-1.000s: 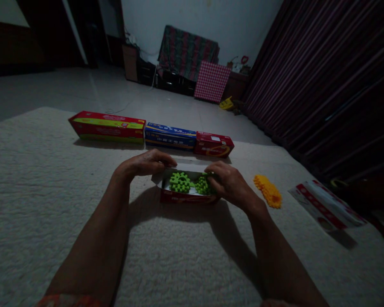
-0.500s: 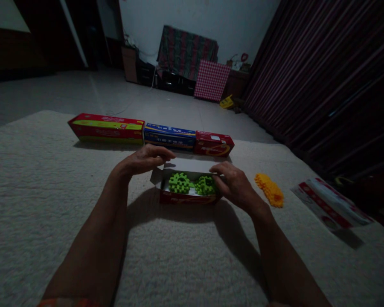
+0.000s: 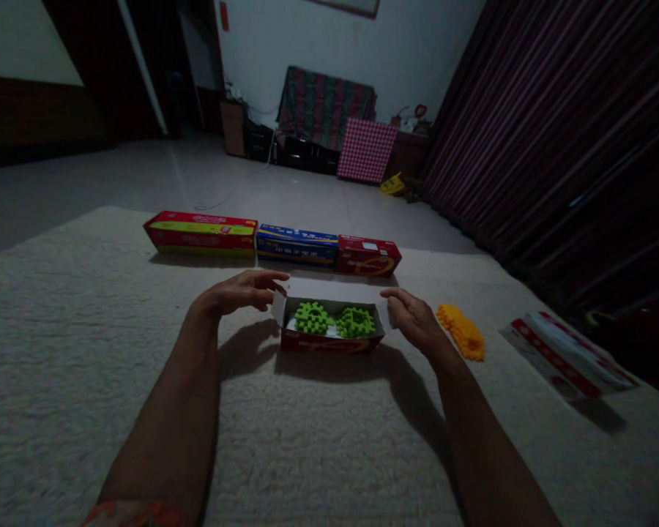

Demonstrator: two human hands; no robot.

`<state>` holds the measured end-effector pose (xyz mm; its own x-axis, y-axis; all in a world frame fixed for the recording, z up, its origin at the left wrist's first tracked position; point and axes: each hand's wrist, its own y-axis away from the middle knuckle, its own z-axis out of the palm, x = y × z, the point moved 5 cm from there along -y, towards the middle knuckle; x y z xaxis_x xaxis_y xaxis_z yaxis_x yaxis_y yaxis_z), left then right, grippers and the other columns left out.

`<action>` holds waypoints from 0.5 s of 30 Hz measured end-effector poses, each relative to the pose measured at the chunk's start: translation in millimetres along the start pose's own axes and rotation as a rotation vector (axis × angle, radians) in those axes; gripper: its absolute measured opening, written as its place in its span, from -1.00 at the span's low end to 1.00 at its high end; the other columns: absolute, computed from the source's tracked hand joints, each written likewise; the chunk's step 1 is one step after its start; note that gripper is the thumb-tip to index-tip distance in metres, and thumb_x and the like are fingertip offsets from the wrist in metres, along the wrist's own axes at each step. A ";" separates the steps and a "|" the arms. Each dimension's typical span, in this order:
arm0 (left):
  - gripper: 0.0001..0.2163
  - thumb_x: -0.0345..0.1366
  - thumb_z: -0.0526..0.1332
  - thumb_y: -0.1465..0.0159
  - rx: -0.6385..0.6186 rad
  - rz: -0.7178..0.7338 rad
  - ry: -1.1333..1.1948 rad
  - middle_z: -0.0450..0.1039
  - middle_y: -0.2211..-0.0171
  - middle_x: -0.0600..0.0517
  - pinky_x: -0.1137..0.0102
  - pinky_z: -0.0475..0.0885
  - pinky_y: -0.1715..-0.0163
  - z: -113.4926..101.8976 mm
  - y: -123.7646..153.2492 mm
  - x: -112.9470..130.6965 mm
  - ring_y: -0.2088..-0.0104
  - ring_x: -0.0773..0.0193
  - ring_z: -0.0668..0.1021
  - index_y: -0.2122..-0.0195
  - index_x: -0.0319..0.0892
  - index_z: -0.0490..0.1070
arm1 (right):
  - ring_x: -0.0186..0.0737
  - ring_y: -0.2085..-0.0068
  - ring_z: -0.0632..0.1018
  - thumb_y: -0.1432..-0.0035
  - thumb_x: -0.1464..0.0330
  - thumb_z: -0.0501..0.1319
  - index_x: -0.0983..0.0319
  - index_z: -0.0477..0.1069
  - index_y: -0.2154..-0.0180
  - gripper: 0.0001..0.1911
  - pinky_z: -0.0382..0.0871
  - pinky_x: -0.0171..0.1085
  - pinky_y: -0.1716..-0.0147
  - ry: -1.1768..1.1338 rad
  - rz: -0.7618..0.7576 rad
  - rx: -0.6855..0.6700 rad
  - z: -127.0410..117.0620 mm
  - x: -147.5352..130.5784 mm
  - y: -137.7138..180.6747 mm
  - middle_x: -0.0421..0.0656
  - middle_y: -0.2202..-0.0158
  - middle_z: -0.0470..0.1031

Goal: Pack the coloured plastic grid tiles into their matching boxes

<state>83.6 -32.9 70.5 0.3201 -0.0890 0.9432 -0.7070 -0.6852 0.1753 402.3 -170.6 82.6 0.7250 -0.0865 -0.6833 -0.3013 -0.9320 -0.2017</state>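
A small red cardboard box (image 3: pixel 329 344) stands on the pale mat in front of me, its white lid (image 3: pixel 334 290) raised at the back and its end flaps spread. Inside lie two clusters of green interlocking plastic pieces (image 3: pixel 310 318), side by side. My left hand (image 3: pixel 240 291) is at the box's left end, fingers stretched beside the left flap (image 3: pixel 277 307); whether they touch it is hard to see. At the other end, my right hand (image 3: pixel 414 318) has its fingers on the right flap (image 3: pixel 385 316) and the lid's corner.
Behind the box, a red and yellow-green box (image 3: pixel 203 234), a blue box (image 3: pixel 296 245) and another red box (image 3: pixel 367 255) form a row. Orange plastic pieces (image 3: pixel 462 333) lie to the right, near a red and white package (image 3: pixel 568 355). A dark curtain (image 3: pixel 527 132) hangs at right.
My right hand has shifted right, uncovering the right flap and more of the green pieces. My left hand has drawn back from the lid toward the left flap. The view has tilted up slightly.
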 end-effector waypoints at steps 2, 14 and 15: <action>-0.33 -0.20 0.35 -0.10 0.027 0.022 0.036 0.52 -0.05 -0.21 0.23 0.46 0.13 6.3 -0.7 -1.4 0.06 0.05 0.58 -0.27 -0.15 0.30 | -0.20 0.46 0.48 -0.18 0.13 0.08 0.23 0.52 0.11 -0.59 0.35 -0.26 0.46 -0.080 0.007 0.022 3.5 0.0 0.5 -0.19 0.49 0.47; -0.01 -0.29 0.42 0.01 0.262 0.196 0.044 0.42 -0.14 -0.26 0.10 0.45 0.01 15.8 -17.2 -8.8 -0.07 -0.05 0.48 -0.43 -0.19 -0.03 | -0.15 0.31 0.56 -0.01 0.06 0.32 0.26 0.45 0.05 -0.46 0.51 -0.16 0.29 -0.259 0.065 -0.054 29.0 15.2 -15.4 -0.05 0.23 0.54; -0.01 -0.31 0.41 0.00 0.272 0.223 0.029 0.44 -0.11 -0.25 0.10 0.46 0.03 15.0 -18.6 -9.6 -0.05 -0.04 0.49 -0.44 -0.19 -0.04 | -0.13 0.29 0.56 0.04 0.08 0.36 0.26 0.43 0.01 -0.41 0.52 -0.15 0.31 -0.238 0.081 -0.035 32.9 17.0 -16.9 -0.02 0.19 0.53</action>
<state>103.1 -30.2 53.9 0.1563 -0.2406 0.9580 -0.5623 -0.8190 -0.1140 399.3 -144.7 51.3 0.5322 -0.0798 -0.8428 -0.3278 -0.9373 -0.1182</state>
